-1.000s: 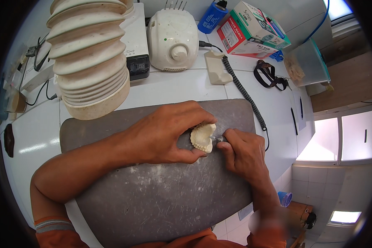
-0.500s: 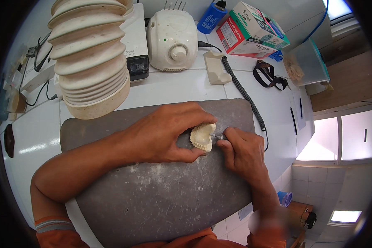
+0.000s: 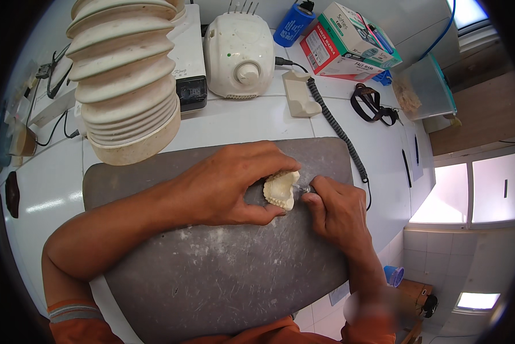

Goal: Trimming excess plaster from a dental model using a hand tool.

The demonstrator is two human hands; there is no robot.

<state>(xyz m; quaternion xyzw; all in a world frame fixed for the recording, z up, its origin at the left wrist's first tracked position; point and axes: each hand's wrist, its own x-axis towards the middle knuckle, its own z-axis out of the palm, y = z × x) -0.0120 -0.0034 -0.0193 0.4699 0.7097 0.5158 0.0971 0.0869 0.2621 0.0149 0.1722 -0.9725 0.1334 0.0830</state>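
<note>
My left hand (image 3: 234, 183) grips a cream plaster dental cast (image 3: 281, 188) with rows of moulded teeth, holding it just above a dusty grey work mat (image 3: 211, 275). My right hand (image 3: 336, 209) is closed around a slim rotary handpiece (image 3: 304, 188); its metal tip touches the cast's right side. A black coiled cable (image 3: 337, 129) runs from the handpiece up the bench to a cream cradle (image 3: 299, 94) and the white motor unit (image 3: 238, 47). Most of the handpiece is hidden in my fist.
A tall ribbed cream hose (image 3: 126, 80) stands at the back left beside a small black-and-white box (image 3: 189, 86). Coloured cardboard boxes (image 3: 343, 40), a blue bottle (image 3: 295, 23) and a black strap (image 3: 375, 103) lie at the back right. The bench edge drops to a tiled floor on the right.
The cast has been turned slightly in my left hand. Both hands stay in nearly the same place.
</note>
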